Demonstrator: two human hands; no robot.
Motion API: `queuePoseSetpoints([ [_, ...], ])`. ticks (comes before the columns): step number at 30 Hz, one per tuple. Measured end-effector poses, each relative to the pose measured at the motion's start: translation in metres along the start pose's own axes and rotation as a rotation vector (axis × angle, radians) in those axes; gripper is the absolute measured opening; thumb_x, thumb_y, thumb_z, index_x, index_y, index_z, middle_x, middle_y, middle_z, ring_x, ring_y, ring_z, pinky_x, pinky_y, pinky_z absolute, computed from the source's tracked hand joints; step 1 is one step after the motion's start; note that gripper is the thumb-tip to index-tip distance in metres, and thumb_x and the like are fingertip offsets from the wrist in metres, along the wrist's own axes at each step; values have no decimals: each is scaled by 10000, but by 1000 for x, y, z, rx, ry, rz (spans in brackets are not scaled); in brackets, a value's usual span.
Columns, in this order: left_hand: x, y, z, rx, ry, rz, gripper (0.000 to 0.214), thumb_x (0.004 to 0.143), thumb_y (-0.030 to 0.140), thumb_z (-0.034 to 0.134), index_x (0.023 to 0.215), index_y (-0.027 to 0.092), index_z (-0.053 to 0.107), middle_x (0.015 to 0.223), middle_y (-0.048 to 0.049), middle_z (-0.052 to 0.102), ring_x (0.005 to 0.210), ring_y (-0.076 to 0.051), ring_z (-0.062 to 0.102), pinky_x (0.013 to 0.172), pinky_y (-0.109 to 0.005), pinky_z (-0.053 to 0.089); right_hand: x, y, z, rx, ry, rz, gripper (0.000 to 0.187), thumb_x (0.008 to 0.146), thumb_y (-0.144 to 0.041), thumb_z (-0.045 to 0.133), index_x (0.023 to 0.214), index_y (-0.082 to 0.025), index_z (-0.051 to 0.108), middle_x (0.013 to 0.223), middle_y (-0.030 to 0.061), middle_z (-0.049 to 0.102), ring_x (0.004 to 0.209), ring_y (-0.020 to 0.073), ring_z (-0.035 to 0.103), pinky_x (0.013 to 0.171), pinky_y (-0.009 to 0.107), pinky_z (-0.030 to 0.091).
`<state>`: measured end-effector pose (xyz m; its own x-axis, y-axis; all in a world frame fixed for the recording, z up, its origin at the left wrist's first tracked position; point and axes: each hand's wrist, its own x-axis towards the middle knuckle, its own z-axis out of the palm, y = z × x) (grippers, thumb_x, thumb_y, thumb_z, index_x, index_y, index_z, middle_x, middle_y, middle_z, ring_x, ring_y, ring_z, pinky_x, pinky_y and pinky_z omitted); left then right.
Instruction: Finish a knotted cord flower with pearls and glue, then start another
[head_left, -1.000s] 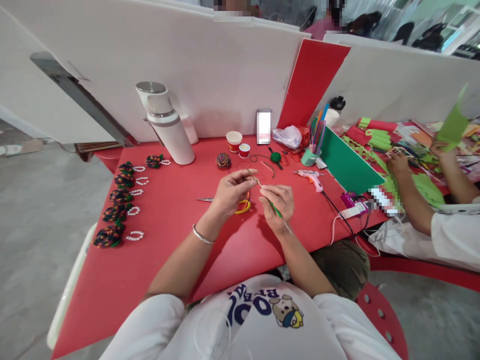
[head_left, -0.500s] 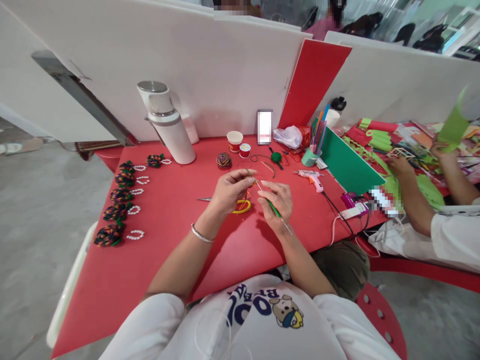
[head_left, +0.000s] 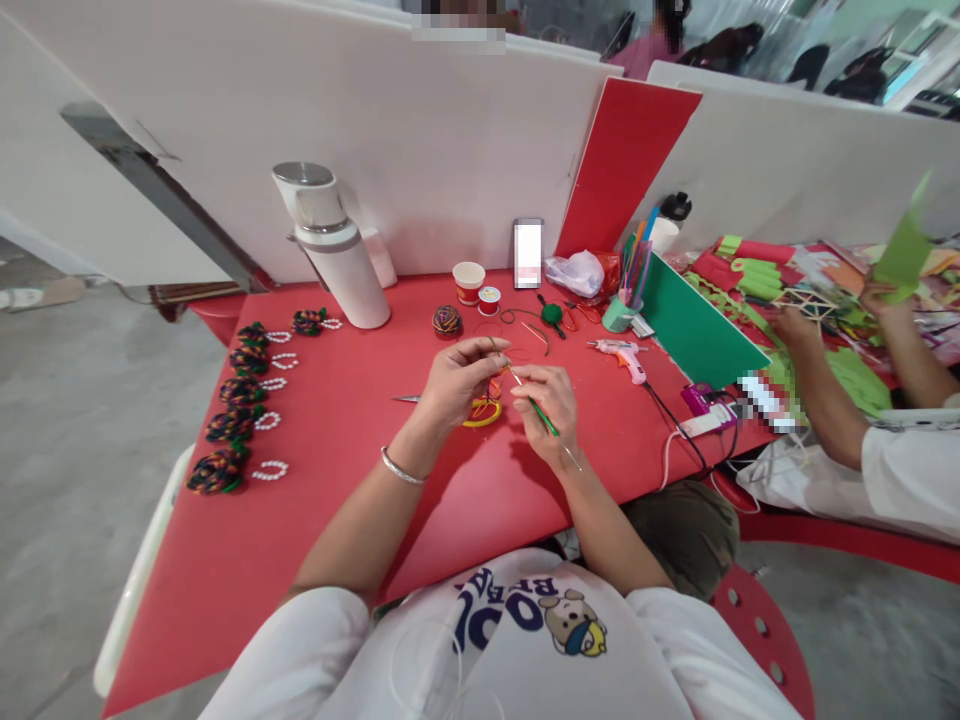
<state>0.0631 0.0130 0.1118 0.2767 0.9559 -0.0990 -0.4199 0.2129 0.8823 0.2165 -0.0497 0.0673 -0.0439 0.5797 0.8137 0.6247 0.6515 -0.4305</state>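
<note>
My left hand (head_left: pixel 459 380) is closed, thumb and forefinger pinching thin multicoloured yarn (head_left: pixel 496 388); some strands hang below the fingers. My right hand (head_left: pixel 551 408) grips a crochet hook (head_left: pixel 543 416) with a green handle, its tip pointing up and left to the yarn at my left fingertips. The far metal end of the hook sticks out toward my right wrist. Under my hands lie scissors (head_left: pixel 484 413) with yellow handles, partly covered by the left hand. The small stitches at the fingertips are too fine to make out.
Yarn bundles (head_left: pixel 217 470) with bead loops (head_left: pixel 271 470) line the left edge. Behind my hands are a yarn ball (head_left: pixel 447 320), paper cup (head_left: pixel 469 282), thread spool (head_left: pixel 489 300), phone (head_left: pixel 528 255) and thermos (head_left: pixel 341 260). A glue gun (head_left: pixel 622 357) lies right; a co-worker's arm (head_left: pixel 832 410) is beyond.
My right hand has moved slightly left and its fingers have drawn in on the crochet hook near the yarn. My left hand stays almost in place.
</note>
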Motion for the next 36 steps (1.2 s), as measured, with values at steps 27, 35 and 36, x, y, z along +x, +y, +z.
queuePoseSetpoints([
  [27,3,-1,-7,110,-33,98,361,599,260,909,927,148,808,674,0,637,500,-46,443,449,-200,278,1,1,-2,11,-54,-61,195,1056,-382,516,1067,-270,675,1231,85,692,1112,219,648,924,418,565],
  [35,2,3,-7,93,-32,70,375,593,248,898,937,139,798,676,13,629,462,-28,407,424,-196,242,1,1,-1,30,-56,-59,173,1051,-355,527,1067,-269,677,1254,87,689,1126,221,643,940,422,559],
  [36,2,4,-8,87,-48,64,386,586,247,904,941,141,798,675,17,624,456,-25,401,419,-196,236,1,1,-1,26,-63,-50,176,1051,-358,527,1065,-270,679,1253,85,691,1128,222,644,941,423,559],
])
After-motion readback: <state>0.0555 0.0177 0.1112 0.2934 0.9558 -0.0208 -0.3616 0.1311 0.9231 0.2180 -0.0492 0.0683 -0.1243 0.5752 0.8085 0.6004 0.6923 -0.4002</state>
